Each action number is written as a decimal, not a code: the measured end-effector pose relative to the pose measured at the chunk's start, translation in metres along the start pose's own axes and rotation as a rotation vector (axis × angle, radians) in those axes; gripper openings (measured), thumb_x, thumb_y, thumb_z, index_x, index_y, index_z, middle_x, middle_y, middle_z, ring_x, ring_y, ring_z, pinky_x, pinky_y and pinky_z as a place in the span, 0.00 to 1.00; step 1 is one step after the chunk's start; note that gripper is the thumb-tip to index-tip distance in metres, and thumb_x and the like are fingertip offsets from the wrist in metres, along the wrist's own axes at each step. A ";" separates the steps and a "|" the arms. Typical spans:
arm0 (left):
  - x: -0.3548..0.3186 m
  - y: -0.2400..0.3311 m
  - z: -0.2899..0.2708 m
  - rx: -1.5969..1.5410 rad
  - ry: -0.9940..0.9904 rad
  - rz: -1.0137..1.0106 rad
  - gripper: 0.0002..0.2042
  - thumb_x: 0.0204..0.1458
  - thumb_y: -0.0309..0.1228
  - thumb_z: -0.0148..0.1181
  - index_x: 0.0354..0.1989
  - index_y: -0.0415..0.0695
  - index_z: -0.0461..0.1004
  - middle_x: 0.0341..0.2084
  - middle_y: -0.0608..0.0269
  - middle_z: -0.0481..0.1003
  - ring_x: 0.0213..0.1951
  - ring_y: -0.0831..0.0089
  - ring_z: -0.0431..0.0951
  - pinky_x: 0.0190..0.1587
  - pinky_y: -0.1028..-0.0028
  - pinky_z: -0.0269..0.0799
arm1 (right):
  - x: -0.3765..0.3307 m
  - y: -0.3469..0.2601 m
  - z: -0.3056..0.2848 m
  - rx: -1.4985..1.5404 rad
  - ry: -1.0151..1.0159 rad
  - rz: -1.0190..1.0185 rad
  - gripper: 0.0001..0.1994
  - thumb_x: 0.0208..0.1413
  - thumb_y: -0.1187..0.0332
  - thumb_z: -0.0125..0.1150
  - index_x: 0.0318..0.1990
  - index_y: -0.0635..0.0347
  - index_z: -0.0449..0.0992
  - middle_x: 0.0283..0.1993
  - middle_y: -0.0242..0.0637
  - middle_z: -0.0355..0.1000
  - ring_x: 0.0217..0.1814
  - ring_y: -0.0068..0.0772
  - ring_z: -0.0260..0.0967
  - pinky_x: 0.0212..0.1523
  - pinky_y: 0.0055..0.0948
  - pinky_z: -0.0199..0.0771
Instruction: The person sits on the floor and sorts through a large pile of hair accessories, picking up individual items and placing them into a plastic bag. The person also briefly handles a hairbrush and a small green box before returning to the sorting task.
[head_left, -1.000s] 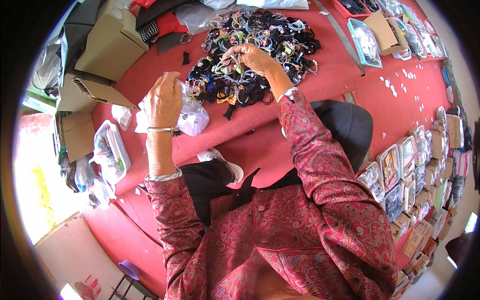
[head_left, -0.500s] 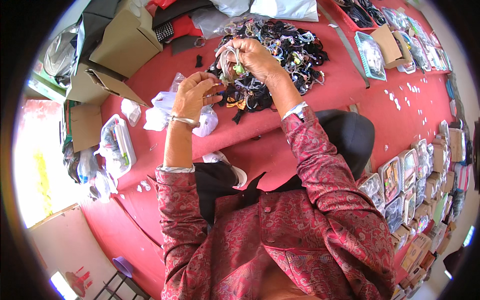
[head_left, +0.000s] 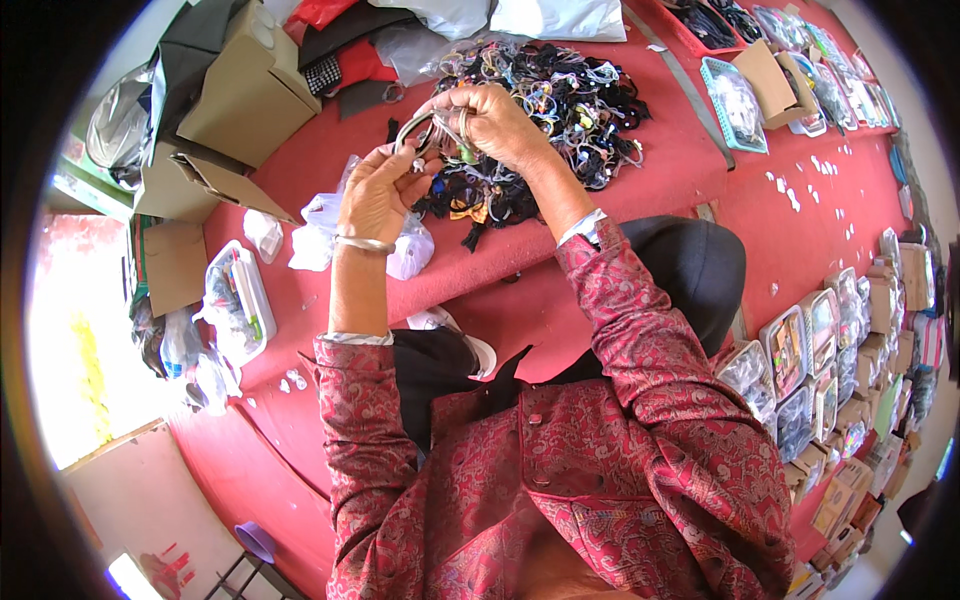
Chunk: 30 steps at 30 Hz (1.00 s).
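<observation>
Left hand (head_left: 375,195) and right hand (head_left: 495,125) are raised together at upper centre of the frame, both closed on a thin hair band (head_left: 420,130) stretched between them, above the heap of hair bands (head_left: 560,110) on the red cloth (head_left: 800,230).

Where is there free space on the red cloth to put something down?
The widest bare red cloth lies right of the pile of hair bands, below the blue basket. A narrower strip runs between the cardboard boxes and the left hand. The right edge, packed with small boxes, is crowded.
</observation>
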<state>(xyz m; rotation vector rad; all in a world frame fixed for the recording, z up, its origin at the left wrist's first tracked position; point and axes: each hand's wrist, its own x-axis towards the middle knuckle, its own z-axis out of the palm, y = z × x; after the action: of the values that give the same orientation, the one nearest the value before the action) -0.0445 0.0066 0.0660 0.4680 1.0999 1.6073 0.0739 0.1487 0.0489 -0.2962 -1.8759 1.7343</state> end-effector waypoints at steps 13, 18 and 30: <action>-0.008 0.000 0.019 0.242 -0.074 -0.009 0.06 0.53 0.29 0.51 0.35 0.41 0.68 0.33 0.57 0.74 0.33 0.71 0.77 0.33 0.78 0.75 | 0.000 -0.008 0.006 -0.295 0.198 -0.172 0.11 0.43 0.79 0.49 0.34 0.60 0.76 0.24 0.30 0.73 0.27 0.16 0.67 0.30 0.19 0.68; -0.003 0.001 0.006 0.040 -0.029 -0.003 0.05 0.52 0.29 0.51 0.34 0.41 0.69 0.32 0.57 0.74 0.33 0.71 0.76 0.33 0.77 0.74 | 0.002 -0.010 0.005 -0.204 0.231 -0.194 0.10 0.47 0.80 0.48 0.35 0.61 0.76 0.23 0.28 0.71 0.23 0.13 0.64 0.25 0.16 0.64; 0.012 -0.007 -0.017 -0.433 0.070 0.141 0.09 0.56 0.29 0.43 0.31 0.37 0.66 0.37 0.46 0.71 0.40 0.60 0.74 0.41 0.70 0.74 | -0.007 -0.024 -0.004 0.341 0.127 -0.051 0.07 0.52 0.70 0.55 0.36 0.61 0.75 0.27 0.34 0.73 0.19 0.10 0.62 0.18 0.10 0.61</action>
<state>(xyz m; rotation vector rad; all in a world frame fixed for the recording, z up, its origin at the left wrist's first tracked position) -0.0577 0.0106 0.0486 0.2048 0.7497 1.9360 0.0869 0.1446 0.0705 -0.2172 -1.4555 1.9141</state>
